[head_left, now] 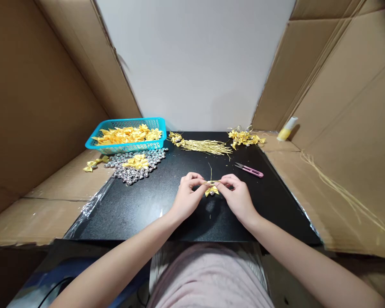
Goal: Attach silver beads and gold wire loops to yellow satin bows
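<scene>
Above the front middle of the black table, my left hand (191, 191) and my right hand (236, 193) face each other, fingertips pinched on a thin gold cord. Just below the fingertips hangs a yellow ribbon bow (212, 191) with a silvery bead at its centre. One loose cord end sticks up between the hands. Farther back lies a bundle of cut gold cords (207, 146). Pink-handled thread snips (249, 170) rest to the right of my right hand, apart from it.
A turquoise basket (128, 148) of yellow bows stands back left. Silver beads (131, 173) spread before it, with several bows on top (137, 161). Bows with cords (244, 137) are piled back right. A thread spool (287, 129) stands on cardboard; long strands (340, 188) hang at right.
</scene>
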`<state>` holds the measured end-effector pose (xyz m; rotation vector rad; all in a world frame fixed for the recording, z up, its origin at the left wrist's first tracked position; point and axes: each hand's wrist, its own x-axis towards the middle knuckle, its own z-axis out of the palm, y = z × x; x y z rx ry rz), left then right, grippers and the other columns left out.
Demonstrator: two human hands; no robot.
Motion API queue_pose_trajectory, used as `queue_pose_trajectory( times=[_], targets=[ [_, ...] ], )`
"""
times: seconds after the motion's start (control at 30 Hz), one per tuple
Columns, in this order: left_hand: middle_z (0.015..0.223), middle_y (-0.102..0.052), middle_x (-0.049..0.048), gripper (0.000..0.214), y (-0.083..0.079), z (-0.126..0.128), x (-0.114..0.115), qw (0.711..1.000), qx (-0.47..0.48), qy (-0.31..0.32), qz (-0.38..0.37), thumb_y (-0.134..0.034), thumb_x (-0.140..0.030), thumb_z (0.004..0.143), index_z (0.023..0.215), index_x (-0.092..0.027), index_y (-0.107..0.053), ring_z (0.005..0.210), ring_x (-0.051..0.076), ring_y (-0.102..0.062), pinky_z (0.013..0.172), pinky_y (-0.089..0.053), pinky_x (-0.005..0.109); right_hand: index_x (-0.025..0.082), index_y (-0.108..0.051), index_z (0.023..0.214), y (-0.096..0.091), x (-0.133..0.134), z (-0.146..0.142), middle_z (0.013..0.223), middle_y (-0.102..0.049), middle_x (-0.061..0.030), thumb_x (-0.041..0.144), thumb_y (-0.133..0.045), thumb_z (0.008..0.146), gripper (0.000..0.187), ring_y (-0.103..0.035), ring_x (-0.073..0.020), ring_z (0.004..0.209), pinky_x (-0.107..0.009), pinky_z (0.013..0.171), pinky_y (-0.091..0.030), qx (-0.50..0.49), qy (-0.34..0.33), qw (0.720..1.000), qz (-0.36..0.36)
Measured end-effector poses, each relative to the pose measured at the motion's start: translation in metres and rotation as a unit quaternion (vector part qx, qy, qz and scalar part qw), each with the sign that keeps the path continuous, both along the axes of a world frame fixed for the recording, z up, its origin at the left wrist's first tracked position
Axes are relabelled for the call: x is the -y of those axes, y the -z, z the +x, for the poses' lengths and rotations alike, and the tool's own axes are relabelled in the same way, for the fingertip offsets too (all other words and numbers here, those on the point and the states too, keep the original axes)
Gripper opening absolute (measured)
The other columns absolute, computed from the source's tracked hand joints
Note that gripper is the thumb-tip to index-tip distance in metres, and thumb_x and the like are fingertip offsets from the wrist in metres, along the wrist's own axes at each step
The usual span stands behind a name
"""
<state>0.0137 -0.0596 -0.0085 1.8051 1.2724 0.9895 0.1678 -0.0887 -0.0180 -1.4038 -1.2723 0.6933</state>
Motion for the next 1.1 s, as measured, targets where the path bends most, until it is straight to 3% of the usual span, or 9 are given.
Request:
queue_pose_trajectory(
  times=[0.53, 0.8, 1.1],
  targets=[
    [0.095, -0.058, 0.0033, 0.007, -0.003, 0.003, 0.005, 0.995, -0.063, -0.035, 0.071, -0.069, -0.024, 0.077, 0.071, -0.024, -0.072, 0.103, 0.024, -0.049, 0.098, -0.034, 0.044, 0.021, -0.072, 0.068, 0.006, 0.000, -0.002, 0.086, -0.062, -0.0049, 0.029, -0.064, 0.073, 0.013, -0.057, -0.0225, 0.085, -0.037, 0.079, -0.041, 0.012, 0.021, 1.000, 0.014],
    [0.097, -0.059, 0.0034, 0.010, 0.003, 0.001, 0.002, 0.996, -0.060, -0.030, 0.058, -0.066, -0.024, 0.079, 0.072, -0.024, -0.072, 0.105, 0.024, -0.049, 0.099, -0.033, 0.045, 0.022, -0.074, 0.070, 0.011, 0.000, -0.001, 0.082, -0.061, -0.0036, 0.029, -0.066, 0.074, 0.011, -0.057, -0.0220, 0.084, -0.037, 0.079, -0.042, 0.031, 0.018, 0.999, 0.035],
    [0.096, -0.060, 0.0032, 0.012, 0.008, 0.002, -0.003, 0.998, -0.043, -0.038, 0.020, -0.066, -0.026, 0.079, 0.070, -0.023, -0.073, 0.103, 0.024, -0.051, 0.098, -0.034, 0.042, 0.021, -0.070, 0.073, 0.005, 0.005, -0.002, 0.083, -0.060, -0.0037, 0.027, -0.064, 0.076, 0.008, -0.055, -0.0224, 0.088, -0.037, 0.082, -0.041, 0.058, 0.041, 0.994, 0.079]
  ],
)
